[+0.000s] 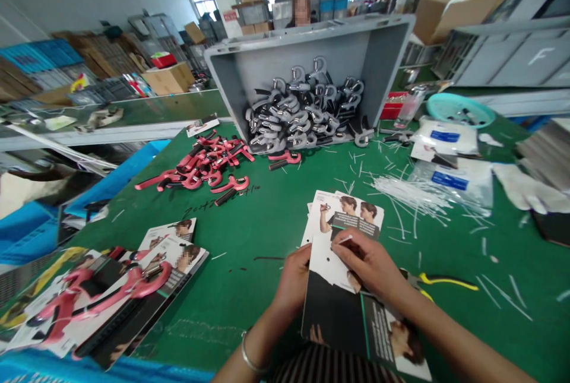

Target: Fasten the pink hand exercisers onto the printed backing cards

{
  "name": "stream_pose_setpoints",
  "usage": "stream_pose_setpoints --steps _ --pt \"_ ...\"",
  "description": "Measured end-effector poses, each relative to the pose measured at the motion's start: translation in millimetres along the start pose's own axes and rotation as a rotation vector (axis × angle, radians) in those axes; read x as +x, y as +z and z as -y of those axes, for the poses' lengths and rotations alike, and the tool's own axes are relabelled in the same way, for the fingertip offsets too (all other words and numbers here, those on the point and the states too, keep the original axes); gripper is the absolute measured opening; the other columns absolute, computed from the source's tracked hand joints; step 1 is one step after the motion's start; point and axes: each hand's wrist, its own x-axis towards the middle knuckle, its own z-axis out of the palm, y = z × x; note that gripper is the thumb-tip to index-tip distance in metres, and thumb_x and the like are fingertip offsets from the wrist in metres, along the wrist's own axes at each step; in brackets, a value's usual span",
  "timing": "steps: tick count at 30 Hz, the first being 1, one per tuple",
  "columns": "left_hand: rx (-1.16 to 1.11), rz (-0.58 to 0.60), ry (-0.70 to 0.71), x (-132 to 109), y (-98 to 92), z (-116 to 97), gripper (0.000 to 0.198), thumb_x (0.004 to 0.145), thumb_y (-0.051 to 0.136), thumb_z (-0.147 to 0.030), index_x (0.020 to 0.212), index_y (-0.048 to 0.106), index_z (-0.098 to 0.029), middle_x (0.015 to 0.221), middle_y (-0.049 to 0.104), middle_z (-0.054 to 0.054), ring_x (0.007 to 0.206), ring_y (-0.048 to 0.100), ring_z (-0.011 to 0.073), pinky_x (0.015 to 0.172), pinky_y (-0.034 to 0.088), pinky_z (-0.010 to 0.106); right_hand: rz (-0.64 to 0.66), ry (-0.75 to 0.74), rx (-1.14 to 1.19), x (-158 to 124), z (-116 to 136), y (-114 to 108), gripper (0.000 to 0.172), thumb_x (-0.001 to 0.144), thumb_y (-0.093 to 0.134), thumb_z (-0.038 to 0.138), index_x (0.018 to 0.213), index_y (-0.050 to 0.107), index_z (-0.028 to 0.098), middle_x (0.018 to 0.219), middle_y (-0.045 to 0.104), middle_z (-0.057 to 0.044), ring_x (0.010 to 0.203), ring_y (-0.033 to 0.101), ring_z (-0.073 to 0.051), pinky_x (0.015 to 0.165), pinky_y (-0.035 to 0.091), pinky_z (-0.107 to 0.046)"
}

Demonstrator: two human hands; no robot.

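Note:
Printed backing cards (323, 261) with small punched holes stand propped in front of me, several overlapping. My left hand (291, 279) is closed around their left edge, its fingers mostly hidden behind. Against the front, my right hand (369, 261) pinches a thin white cable tie (344, 240) at one of the holes. Yellow-and-black pliers (445, 281) lie beside my right wrist, partly covered by it. Loose white cable ties (412, 190) are heaped beyond my right hand. To the left, pink hook-ended tools (142, 282) rest on more printed cards (187, 255).
A tilted grey crate (378, 74) full of grey hook-ended tools (303, 113) stands at the back. Pink tools (209, 163) are piled left of it on the green table (249, 217). Plastic bags (449, 184), a glove (529, 190) and a turquoise basin (461, 107) sit right. One person faces me beyond.

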Motion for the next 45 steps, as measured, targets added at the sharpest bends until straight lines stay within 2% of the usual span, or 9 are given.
stream_pose_setpoints --steps 5,10,20,24,32,35,38,42,45 --pt "0.008 0.003 0.02 0 0.8 -2 0.016 0.081 0.064 -0.027 0.077 0.075 -0.017 0.078 0.066 0.004 0.072 0.057 0.0179 0.067 0.044 0.024 0.018 0.015 0.051 -6 9 3 0.018 0.095 0.055 0.04 0.091 0.059 0.023 0.08 0.058 0.0 0.073 0.054 -0.016 0.066 0.043 -0.026" --pt "0.032 0.003 0.088 -4 -2.6 -6 0.019 0.085 0.06 -0.024 0.075 0.076 -0.019 0.079 0.066 0.005 0.075 0.057 0.0183 0.071 0.044 0.025 -0.02 0.028 0.092 -4 3 3 0.02 0.094 0.055 0.043 0.093 0.058 0.023 0.079 0.056 0.001 0.07 0.052 -0.015 0.062 0.041 -0.025" --pt "-0.021 0.01 0.003 -8 -4.3 -2 0.01 0.078 0.068 -0.023 0.08 0.077 -0.019 0.086 0.07 0.004 0.079 0.06 0.0192 0.072 0.045 0.025 0.001 -0.099 -0.155 -13 8 4 0.014 0.097 0.051 0.036 0.098 0.059 0.025 0.09 0.065 -0.002 0.082 0.06 -0.019 0.076 0.045 -0.03" --pt "-0.064 -0.048 -0.055 -12 -4.0 -3 0.014 0.08 0.065 -0.023 0.09 0.075 -0.02 0.085 0.069 0.003 0.076 0.059 0.0173 0.07 0.045 0.024 -0.022 -0.116 -0.183 -14 9 0 0.012 0.097 0.052 0.035 0.098 0.059 0.025 0.09 0.065 -0.002 0.083 0.061 -0.019 0.078 0.045 -0.031" --pt "-0.008 0.011 -0.001 -12 -4.1 -7 0.017 0.082 0.065 -0.026 0.071 0.073 -0.017 0.078 0.066 0.004 0.074 0.057 0.0166 0.068 0.044 0.023 -0.022 -0.097 -0.144 -16 7 0 0.012 0.097 0.052 0.034 0.097 0.059 0.025 0.088 0.064 -0.001 0.08 0.06 -0.019 0.075 0.045 -0.029" --pt "-0.167 -0.042 -0.087 -13 -0.6 -10 0.014 0.078 0.072 -0.03 0.085 0.072 -0.018 0.087 0.068 0.004 0.078 0.06 0.017 0.07 0.046 0.023 -0.039 -0.125 -0.158 -16 7 0 0.01 0.096 0.053 0.033 0.098 0.059 0.025 0.089 0.064 -0.001 0.082 0.06 -0.018 0.077 0.044 -0.03" --pt "-0.411 -0.082 -0.194 -13 -2.4 -13 0.038 0.076 0.075 -0.036 0.108 0.063 -0.019 0.092 0.069 0.005 0.076 0.062 0.0156 0.07 0.048 0.024 -0.026 -0.121 -0.16 -16 8 -1 0.011 0.097 0.052 0.034 0.098 0.059 0.025 0.09 0.063 -0.001 0.082 0.06 -0.018 0.077 0.044 -0.029" --pt "-0.574 0.008 -0.259 -18 -12.3 -16 0.04 0.091 0.054 -0.049 0.113 0.058 -0.015 0.091 0.07 0.008 0.075 0.064 0.0156 0.071 0.049 0.026 0.09 -0.1 -0.143 -23 8 -3 0.014 0.096 0.054 0.036 0.104 0.057 0.025 0.095 0.063 -0.002 0.084 0.06 -0.018 0.077 0.045 -0.029" --pt "-0.508 0.077 -0.259 -24 -14.6 -15 0.036 0.09 0.058 -0.046 0.111 0.059 -0.016 0.096 0.07 0.007 0.082 0.064 0.0164 0.074 0.048 0.025 0.182 -0.084 -0.192 -31 8 2 0.032 0.087 0.068 0.038 0.111 0.052 0.026 0.103 0.063 -0.003 0.086 0.06 -0.019 0.076 0.047 -0.03"
